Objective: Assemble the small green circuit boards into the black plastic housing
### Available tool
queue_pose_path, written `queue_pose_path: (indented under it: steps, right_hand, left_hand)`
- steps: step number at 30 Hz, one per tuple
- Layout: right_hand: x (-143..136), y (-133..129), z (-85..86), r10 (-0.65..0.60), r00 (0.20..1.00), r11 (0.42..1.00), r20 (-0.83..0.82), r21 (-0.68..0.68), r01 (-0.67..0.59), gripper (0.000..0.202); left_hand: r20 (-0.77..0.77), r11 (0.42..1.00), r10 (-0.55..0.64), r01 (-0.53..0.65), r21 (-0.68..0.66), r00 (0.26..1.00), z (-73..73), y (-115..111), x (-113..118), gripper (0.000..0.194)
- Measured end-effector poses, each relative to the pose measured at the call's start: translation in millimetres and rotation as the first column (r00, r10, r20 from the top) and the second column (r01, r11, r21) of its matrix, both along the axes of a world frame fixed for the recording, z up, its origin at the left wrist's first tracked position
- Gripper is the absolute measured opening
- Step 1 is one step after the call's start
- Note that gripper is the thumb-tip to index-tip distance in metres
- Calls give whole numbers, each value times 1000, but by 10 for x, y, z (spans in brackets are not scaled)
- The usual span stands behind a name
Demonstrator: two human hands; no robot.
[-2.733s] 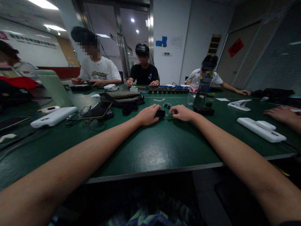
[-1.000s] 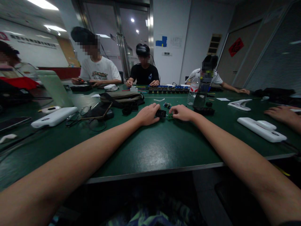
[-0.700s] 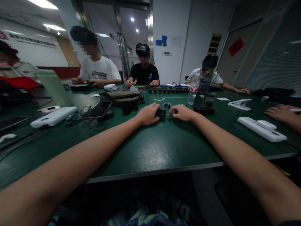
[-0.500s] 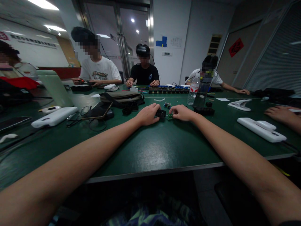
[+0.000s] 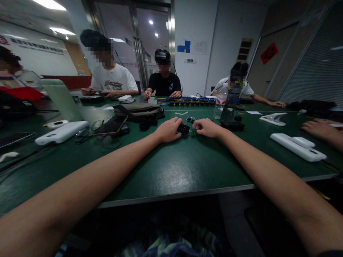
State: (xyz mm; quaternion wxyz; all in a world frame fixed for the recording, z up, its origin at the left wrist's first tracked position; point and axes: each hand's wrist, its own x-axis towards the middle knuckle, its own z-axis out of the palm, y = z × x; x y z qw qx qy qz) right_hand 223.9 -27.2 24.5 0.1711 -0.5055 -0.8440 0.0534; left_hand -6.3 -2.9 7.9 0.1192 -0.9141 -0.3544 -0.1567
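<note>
Both my arms reach far out over the green table [image 5: 171,171]. My left hand [image 5: 167,130] rests on the table with its fingers closed on a small black block [image 5: 183,129]. My right hand [image 5: 207,128] sits just to the right, pinching a small green circuit board [image 5: 193,132] that meets the block's right end. Just beyond the hands lie a few more small electronic parts [image 5: 190,119]. How the board and block join is too small to tell.
A water bottle [image 5: 219,101] and a dark bottle [image 5: 229,106] stand beyond my right hand. A phone [image 5: 111,125], glasses [image 5: 88,130] and a pouch [image 5: 138,110] lie to the left. White devices [image 5: 297,147] [image 5: 61,132] flank both sides. Several people sit around the table; another person's hand [image 5: 320,129] rests at the right.
The black block has turned slightly in my left hand and moved closer to the green board. Both hands stay in the same spot.
</note>
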Motion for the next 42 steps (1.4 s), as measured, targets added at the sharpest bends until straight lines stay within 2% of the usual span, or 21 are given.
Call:
queue_pose_path:
  steps: [7, 14, 27, 42]
  right_hand:
    - [-12, -19, 19, 9, 1000, 1000, -11, -12, -9, 16]
    - [11, 7, -1, 42, 998, 998, -44, 40, -40, 11]
    - [-162, -60, 21, 191, 971, 977, -141, 125, -174, 10]
    - [-45, 3, -1, 129, 985, 986, -114, 117, -115, 11]
  left_hand:
    - [-5, 1000, -2, 2, -16, 1000, 8, -3, -3, 40]
    - [6, 1000, -11, 11, -26, 1000, 12, -8, -2, 40]
    - [8, 999, -48, 48, 25, 999, 5, -9, -7, 37]
    - [13, 1000, -23, 23, 4, 1000, 11, -4, -7, 38]
